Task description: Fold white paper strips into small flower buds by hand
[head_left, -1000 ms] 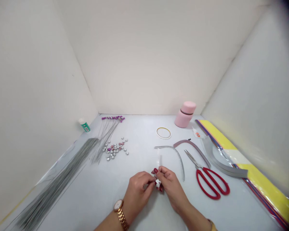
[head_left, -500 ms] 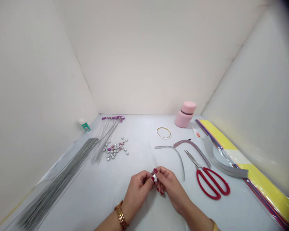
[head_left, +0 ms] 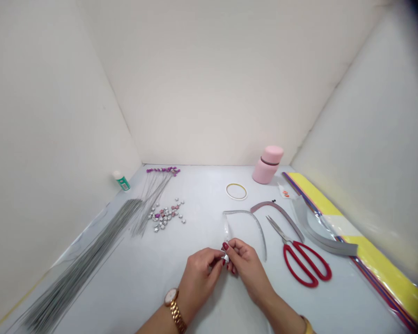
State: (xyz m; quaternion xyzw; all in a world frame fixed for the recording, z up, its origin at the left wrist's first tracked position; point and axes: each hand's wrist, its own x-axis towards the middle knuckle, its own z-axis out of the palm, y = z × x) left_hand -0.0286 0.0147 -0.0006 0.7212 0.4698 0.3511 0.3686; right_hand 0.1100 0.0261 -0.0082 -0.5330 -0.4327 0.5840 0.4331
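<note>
Near the front middle of the table, my left hand and my right hand meet fingertip to fingertip. Between them they pinch a small silvery folded strip, and its loose pale end rises away from the fingers. Just beyond, a thin grey curved strip lies on the table, with a wider mauve-grey strip to its right. Small silver and pink stars are scattered to the left of my hands.
Red-handled scissors lie to the right, beside grey strips and yellow sheets. A pink bottle and a tape ring are at the back. Left are grey wires, purple-tipped stems and a glue stick.
My left wrist has turned, bringing the watch face into view. The strip's loose end now shows more plainly above my fingers. Both hands still pinch the folded part.
</note>
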